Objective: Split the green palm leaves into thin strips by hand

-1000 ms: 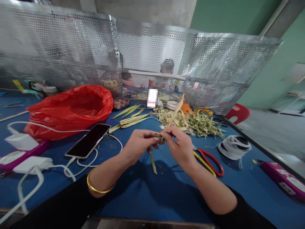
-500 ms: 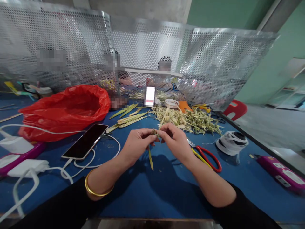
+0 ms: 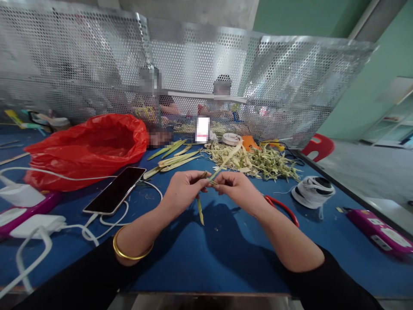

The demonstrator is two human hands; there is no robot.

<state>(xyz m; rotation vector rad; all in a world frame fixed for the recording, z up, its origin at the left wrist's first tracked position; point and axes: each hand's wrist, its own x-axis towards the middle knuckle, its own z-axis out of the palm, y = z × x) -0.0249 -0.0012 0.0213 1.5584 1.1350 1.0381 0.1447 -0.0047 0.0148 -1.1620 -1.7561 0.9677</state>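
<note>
Above the blue table (image 3: 180, 267), my left hand (image 3: 181, 191) pinches a small folded piece of green-yellow leaf strip between thumb and fingers. The strip's narrow tail (image 3: 200, 212) hangs below that hand. My right hand (image 3: 237, 191), nearly touching the left, is closed on a pale leaf strip (image 3: 225, 162) that slants up and away to the right. Fingers hide most of the place where the strips meet. Beyond my hands lie several long leaves (image 3: 177, 161) and a heap of leaf trimmings (image 3: 274, 163). Red-handled scissors (image 3: 287, 209) lie partly behind my right forearm.
At left are a red plastic bag (image 3: 84, 150), a phone (image 3: 115, 190) on a white cable and a power strip (image 3: 48, 202). Wound white cord (image 3: 312, 192) and a purple device (image 3: 379, 232) lie right. A perforated metal screen (image 3: 193, 51) stands behind, people beyond it.
My right hand has shifted slightly right and down, and the pale strip now slants more to the right. The hanging tail has moved slightly left. My forearm covers more of the scissors.
</note>
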